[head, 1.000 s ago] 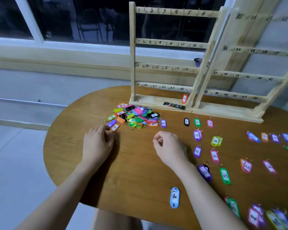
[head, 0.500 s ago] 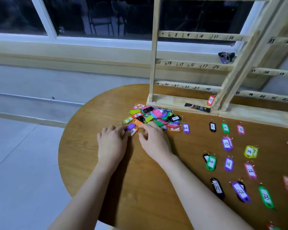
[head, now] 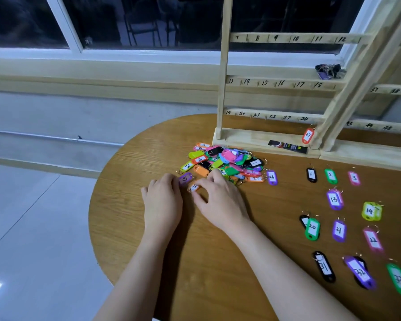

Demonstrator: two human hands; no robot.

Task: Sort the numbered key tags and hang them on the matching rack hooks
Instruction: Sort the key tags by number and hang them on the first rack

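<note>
Glossy plastic tags (head: 227, 162) on a matt wood-grain table (head: 218, 262).

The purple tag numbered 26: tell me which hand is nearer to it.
Right. The right hand rests at the near edge of the tag pile, a short way left of the purple tag 26. The left hand lies farther left, beyond the right hand.

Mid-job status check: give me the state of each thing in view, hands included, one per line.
Left hand: flat on the table, fingertips at the pile's edge.
Right hand: pinching an orange tag.
Tag pile: unsorted heap by the rack base.
Tags 1, 2, 3: laid out flat in a row.
Tag 37: leaning against the rack.
Hooks 19 to 24: bare.
</note>
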